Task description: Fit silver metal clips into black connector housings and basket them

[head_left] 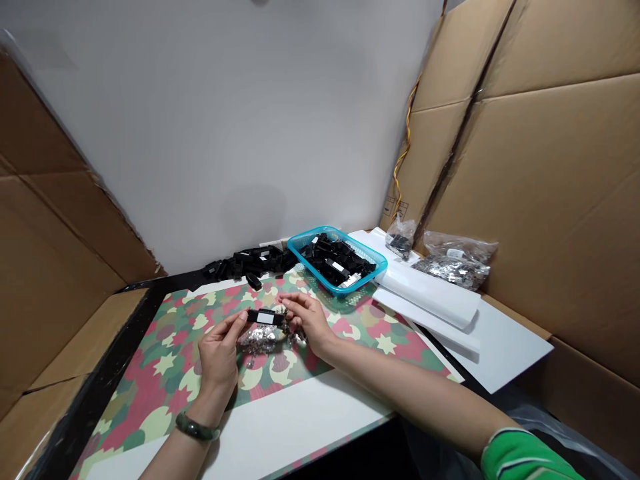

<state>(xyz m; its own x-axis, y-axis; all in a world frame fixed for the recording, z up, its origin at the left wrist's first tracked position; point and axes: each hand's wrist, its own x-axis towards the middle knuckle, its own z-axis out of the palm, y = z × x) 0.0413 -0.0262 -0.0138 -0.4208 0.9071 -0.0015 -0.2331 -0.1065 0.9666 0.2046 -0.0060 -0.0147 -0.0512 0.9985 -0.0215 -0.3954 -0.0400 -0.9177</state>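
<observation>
My left hand (pixel 219 357) grips a black rectangular plastic part (pixel 265 317) with a white label, holding it between thumb and fingers. My right hand (pixel 307 321) sits at the part's right end, fingertips curled above a small heap of shiny metal pieces (pixel 260 339). Whether those fingers hold a tiny piece is hidden. The heap lies on a camouflage-patterned mat (pixel 165 373) just below both hands. Beyond them stands a turquoise plastic basket (pixel 337 260) full of similar black parts, and a row of loose black parts (pixel 245 263) lies to its left.
Two clear plastic bags of parts (pixel 453 263) lie at the back right on white sheets (pixel 425 287). Cardboard panels (pixel 550 167) line the right and left sides, and a white wall stands behind. A yellow cable (pixel 406 150) runs down the cardboard.
</observation>
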